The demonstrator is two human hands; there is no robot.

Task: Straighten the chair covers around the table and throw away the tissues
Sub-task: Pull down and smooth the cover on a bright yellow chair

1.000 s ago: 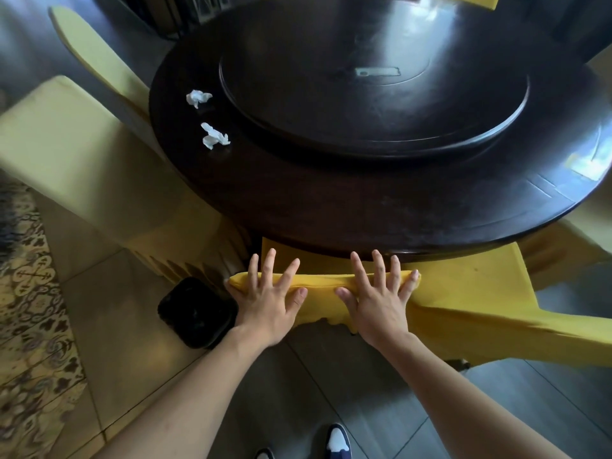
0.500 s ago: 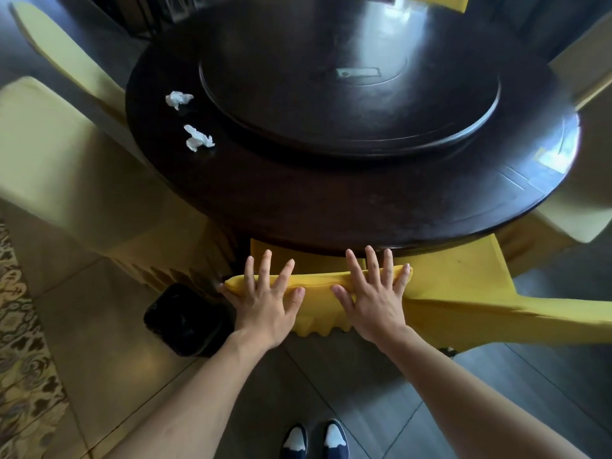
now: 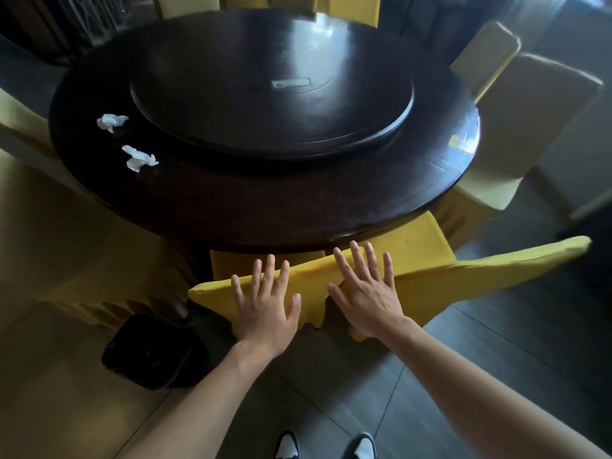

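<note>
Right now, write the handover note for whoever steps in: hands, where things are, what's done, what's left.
Left hand: open, flat on the bright yellow chair cover at the chair's top edge.
Right hand: open, flat on the same cover, beside the left.
Two crumpled tissues lie on the round table, at its left side, apart from each other.
Black bin stands on the floor to the left of this chair.
Done: nothing that can be confirmed; this cover is mid-smoothing and hangs unevenly at the back.
Left: finish this cover, check the other chairs, bin both tissues.
</note>
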